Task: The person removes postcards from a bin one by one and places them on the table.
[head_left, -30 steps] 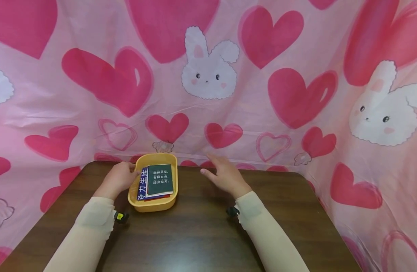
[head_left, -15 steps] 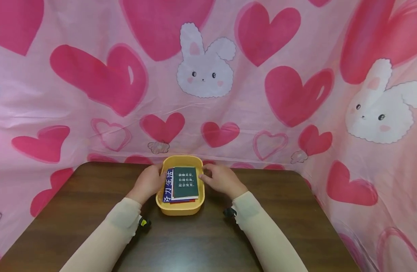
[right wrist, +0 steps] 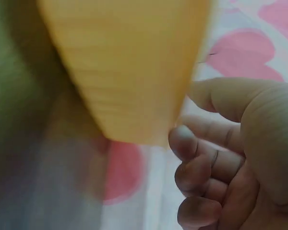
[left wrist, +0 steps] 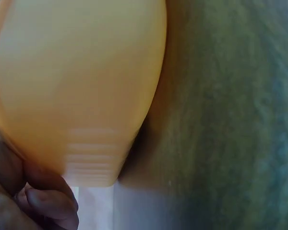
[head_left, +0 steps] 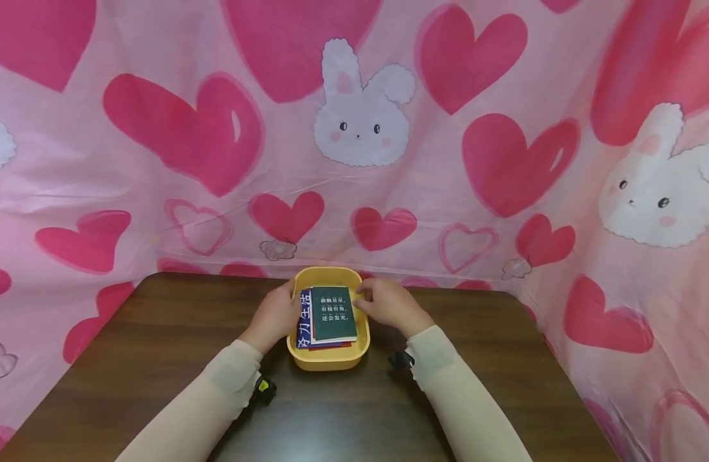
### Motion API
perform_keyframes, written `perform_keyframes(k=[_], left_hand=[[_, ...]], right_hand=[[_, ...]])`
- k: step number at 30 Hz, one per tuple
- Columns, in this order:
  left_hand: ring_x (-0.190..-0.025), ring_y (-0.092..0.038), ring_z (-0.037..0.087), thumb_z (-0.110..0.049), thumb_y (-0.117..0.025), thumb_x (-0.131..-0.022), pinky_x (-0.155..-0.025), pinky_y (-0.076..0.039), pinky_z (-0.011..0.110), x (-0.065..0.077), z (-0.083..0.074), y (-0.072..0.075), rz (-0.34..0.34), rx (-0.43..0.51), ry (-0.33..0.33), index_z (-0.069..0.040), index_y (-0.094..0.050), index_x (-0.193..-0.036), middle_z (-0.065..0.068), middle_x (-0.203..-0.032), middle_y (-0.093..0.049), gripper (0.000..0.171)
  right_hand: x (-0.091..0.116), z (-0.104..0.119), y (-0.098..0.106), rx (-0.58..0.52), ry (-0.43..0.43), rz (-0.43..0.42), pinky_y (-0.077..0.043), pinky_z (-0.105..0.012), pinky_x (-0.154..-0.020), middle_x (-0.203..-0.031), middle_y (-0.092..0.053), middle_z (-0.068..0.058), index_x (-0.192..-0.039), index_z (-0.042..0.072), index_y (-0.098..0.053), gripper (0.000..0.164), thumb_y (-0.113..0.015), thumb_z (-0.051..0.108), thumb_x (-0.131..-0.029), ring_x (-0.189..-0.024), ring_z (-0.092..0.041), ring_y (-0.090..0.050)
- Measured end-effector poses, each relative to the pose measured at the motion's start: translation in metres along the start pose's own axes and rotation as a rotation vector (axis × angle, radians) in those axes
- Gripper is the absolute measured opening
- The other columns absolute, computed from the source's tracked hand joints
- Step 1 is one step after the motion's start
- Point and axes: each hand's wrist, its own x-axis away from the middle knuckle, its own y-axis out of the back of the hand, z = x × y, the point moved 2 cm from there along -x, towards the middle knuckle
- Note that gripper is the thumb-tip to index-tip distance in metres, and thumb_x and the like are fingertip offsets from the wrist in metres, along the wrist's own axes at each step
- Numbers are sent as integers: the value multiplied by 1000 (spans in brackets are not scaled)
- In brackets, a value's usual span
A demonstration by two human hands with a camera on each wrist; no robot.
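Observation:
A yellow plastic basin point(head_left: 328, 364) sits towards the back of the table in the head view. Inside lie small booklets: a dark green one point(head_left: 334, 324) with white characters on top, a blue one point(head_left: 304, 321) sticking out at its left, and a red edge below. My left hand point(head_left: 273, 316) grips the basin's left rim; in the left wrist view its curled fingers point(left wrist: 50, 203) are at the rim. At the right rim, my right hand point(head_left: 391, 303) has its thumb by the inner side and its fingers bent outside. The right wrist view shows the basin's side point(right wrist: 129, 72) blurred.
The dark brown wooden table point(head_left: 175, 346) extends on both sides and in front of the basin. Close behind its back edge hangs a pink curtain point(head_left: 331, 224) with hearts and rabbit faces. A dark band with a yellow-green patch point(head_left: 264, 387) is on the left wrist.
The basin has moved right across the table with the left hand, from the left side to near the middle. The right hand, apart from it at first, is now at its right rim.

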Motion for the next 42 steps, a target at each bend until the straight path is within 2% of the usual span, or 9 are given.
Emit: perform_keyframes(k=[4, 7, 12, 16, 19, 26, 35, 38, 42], left_hand=[[-132, -75, 37, -24, -57, -118, -119, -56, 62, 1, -5, -4, 0, 6, 30, -9, -42, -175, 20, -154, -70, 61], [-134, -74, 38, -24, -57, -118, -118, -57, 62, 1, -5, -4, 5, 11, 44, -9, -40, -176, 20, -156, -69, 62], [-137, -73, 40, -23, -58, -117, -119, -56, 63, 0, 0, -2, -1, 3, 58, -10, -38, -177, 21, -159, -66, 64], [-138, -72, 40, -21, -60, -117, -120, -55, 63, -1, -1, -4, 5, -9, 53, -10, -39, -176, 21, -159, -66, 64], [-137, -73, 41, -20, -60, -116, -119, -56, 63, -1, -2, -5, 11, -32, 40, -9, -42, -175, 21, -157, -68, 62], [-135, -73, 43, -21, -59, -116, -119, -56, 66, 1, -6, 0, -15, -118, 11, -6, -46, -172, 24, -155, -69, 59], [-136, -72, 42, -23, -58, -116, -122, -54, 65, -2, -6, 1, -25, -121, -11, -5, -45, -173, 24, -157, -68, 60], [-133, -74, 40, -23, -58, -116, -120, -55, 65, -2, -6, 1, -28, -138, -6, -5, -44, -173, 24, -156, -68, 61], [-124, -75, 37, -22, -58, -116, -117, -58, 65, -3, -5, 1, -33, -161, 6, -5, -45, -173, 24, -153, -70, 61]], right_hand=[[5, 7, 16, -86, -29, 0, -61, -33, -70, -94, -72, -3, -130, 10, -82, 35, -84, 33, -103, -82, -21, -66], [-1, 20, 22, -121, -55, 52, -63, -33, -70, -96, -74, -3, -128, 13, -82, 35, -83, 38, -103, -82, -22, -69], [-25, 45, 18, -137, -101, 173, -66, -34, -65, -88, -78, -5, -120, 11, -80, 34, -82, 41, -103, -71, -22, -73], [-43, 56, 8, -120, -162, 208, -68, -38, -61, -84, -75, -9, -111, 4, -76, 32, -81, 35, -104, -64, -25, -74], [-49, 62, 2, -102, -211, 195, -72, -45, -68, -94, -75, -11, -115, 2, -73, 31, -84, 28, -102, -72, -30, -75], [-50, 75, -5, 157, -196, 160, -70, -45, -97, -109, -80, -6, -120, 6, -80, 38, -93, 29, -93, -94, -24, -73], [-54, 73, -21, 208, -226, 204, -65, -44, -111, -116, -80, -4, -129, 9, -80, 56, -102, 37, -86, -104, -22, -74], [-56, 70, -23, 185, -215, 210, -68, -45, -105, -118, -78, -3, -136, 12, -74, 67, -104, 38, -82, -105, -22, -74], [-59, 67, -22, 135, -207, 243, -72, -42, -74, -105, -78, -6, -128, 8, -75, 60, -105, 32, -82, -84, -23, -78]])
